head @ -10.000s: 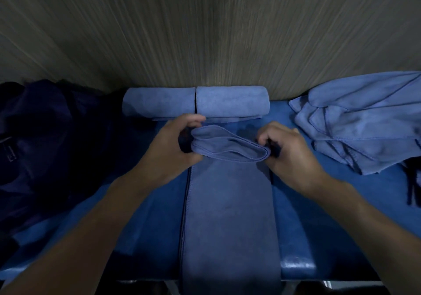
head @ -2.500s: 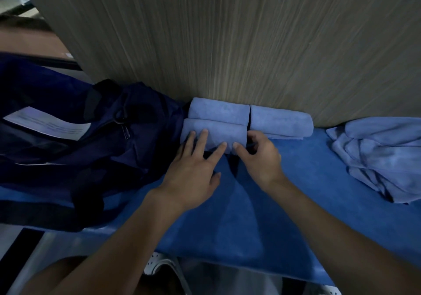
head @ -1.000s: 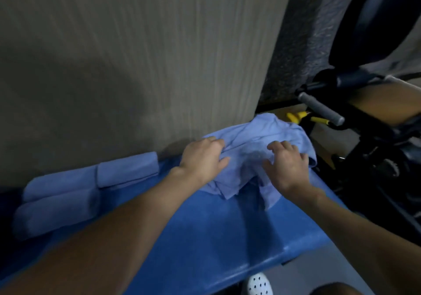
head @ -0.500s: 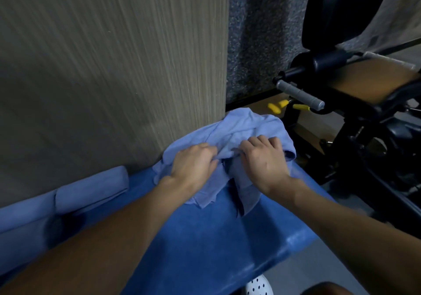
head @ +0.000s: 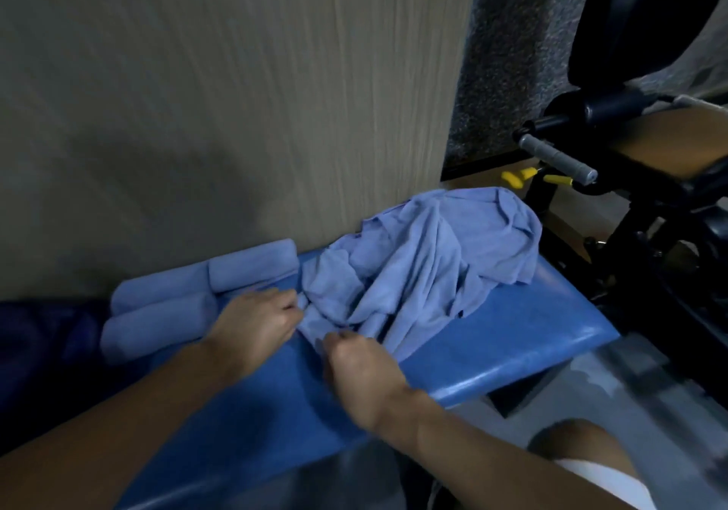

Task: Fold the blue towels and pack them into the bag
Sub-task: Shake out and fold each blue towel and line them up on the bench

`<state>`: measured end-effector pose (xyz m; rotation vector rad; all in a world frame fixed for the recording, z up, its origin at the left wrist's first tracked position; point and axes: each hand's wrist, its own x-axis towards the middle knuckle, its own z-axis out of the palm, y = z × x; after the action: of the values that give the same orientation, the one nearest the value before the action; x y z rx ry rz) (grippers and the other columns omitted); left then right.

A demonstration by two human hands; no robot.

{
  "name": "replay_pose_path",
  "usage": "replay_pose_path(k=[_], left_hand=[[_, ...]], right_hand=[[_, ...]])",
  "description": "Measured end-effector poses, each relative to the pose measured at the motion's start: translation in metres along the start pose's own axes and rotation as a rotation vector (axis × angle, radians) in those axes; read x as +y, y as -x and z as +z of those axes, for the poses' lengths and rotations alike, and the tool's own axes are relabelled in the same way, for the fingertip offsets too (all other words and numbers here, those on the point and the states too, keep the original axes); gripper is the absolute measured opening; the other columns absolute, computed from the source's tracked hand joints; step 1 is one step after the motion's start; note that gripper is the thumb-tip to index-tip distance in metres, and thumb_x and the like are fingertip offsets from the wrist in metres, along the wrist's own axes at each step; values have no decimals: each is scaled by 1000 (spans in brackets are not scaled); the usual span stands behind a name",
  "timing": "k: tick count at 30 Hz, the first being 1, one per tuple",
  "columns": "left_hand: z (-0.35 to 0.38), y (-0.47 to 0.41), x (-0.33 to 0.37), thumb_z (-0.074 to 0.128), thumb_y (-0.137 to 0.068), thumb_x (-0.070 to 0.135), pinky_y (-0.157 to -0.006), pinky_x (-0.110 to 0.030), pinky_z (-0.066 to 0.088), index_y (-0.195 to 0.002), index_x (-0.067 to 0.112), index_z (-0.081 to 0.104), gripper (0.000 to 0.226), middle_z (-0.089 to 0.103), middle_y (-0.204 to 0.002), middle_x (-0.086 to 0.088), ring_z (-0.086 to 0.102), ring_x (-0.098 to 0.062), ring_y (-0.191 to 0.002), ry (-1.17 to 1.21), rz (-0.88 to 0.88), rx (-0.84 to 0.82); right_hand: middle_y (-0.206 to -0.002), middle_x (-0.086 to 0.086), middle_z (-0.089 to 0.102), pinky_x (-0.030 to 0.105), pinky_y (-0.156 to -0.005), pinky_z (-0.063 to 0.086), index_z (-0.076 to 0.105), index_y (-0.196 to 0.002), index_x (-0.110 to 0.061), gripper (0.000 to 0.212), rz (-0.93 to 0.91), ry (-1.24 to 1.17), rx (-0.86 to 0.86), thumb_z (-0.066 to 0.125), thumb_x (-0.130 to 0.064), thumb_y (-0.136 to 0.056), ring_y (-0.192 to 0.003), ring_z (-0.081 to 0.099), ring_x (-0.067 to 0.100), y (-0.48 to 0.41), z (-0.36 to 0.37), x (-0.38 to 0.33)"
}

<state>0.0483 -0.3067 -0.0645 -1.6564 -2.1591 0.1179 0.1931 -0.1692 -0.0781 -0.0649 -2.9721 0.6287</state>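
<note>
A heap of crumpled light-blue towels (head: 429, 261) lies on the right part of the blue padded bench (head: 512, 360). My left hand (head: 256, 322) pinches an edge of one towel at the heap's near left corner. My right hand (head: 358, 367) grips the same towel's edge just to the right, fingers curled. Three rolled blue towels (head: 197, 297) lie against the wall at the left. The dark navy bag (head: 35, 344) shows only as a dim shape at the far left.
A wood-grain wall panel (head: 236, 96) backs the bench. Black exercise equipment with a grey handle (head: 559, 159) and yellow pins (head: 516, 178) stands close at the right. My knee (head: 583, 458) shows at the lower right beyond the bench's front edge.
Both hands have pulled a towel edge out of the heap toward the left and near side. The camera view has swung back left, bringing the rolled towels into sight.
</note>
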Motion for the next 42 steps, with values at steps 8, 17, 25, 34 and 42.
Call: replay_pose_path(k=[8, 17, 25, 34, 42], left_hand=[[-5, 84, 13, 76, -73, 19, -45, -33, 46, -74, 16, 52, 23, 60, -70, -3, 61, -29, -58, 105, -520, -251], [5, 61, 59, 53, -89, 40, -70, -31, 45, -71, 19, 45, 29, 64, -94, -8, 63, -30, -94, 534, -1040, -514], [0, 93, 4, 43, -100, 35, -68, -35, 46, -96, 10, 61, 31, 65, -103, -11, 62, -29, -93, 290, -1036, -366], [-5, 104, 40, 59, -86, 50, -63, -30, 50, -67, 17, 54, 38, 64, -78, -4, 63, -24, -77, 676, -1246, -487], [-17, 101, 47, 65, -89, 14, -48, -21, 44, -66, 10, 44, 32, 43, -57, 0, 45, -11, -52, 960, -1377, 8]], right_hand=[[-108, 15, 64, 39, -83, 41, 61, -110, -6, 25, -140, 235, -98, 44, -19, -96, -101, 59, 33, -25, 12, -19], [-128, 3, 55, 42, -112, 12, 46, -134, -24, 42, -81, 407, -227, 41, -44, -96, -128, 42, 21, -52, 2, 40], [-81, 3, 60, 27, -69, 35, 49, -79, -17, 37, 29, 114, -495, 52, -51, -92, -81, 61, 25, -31, -1, 17], [-95, 13, 67, 28, -68, 39, 59, -89, -9, 31, 162, 14, -324, 56, -40, -92, -86, 62, 27, -34, 20, -11], [-74, 0, 59, 35, -77, 44, 45, -73, -26, 22, 109, -66, -126, 58, -33, -89, -84, 61, 28, -19, 24, -18]])
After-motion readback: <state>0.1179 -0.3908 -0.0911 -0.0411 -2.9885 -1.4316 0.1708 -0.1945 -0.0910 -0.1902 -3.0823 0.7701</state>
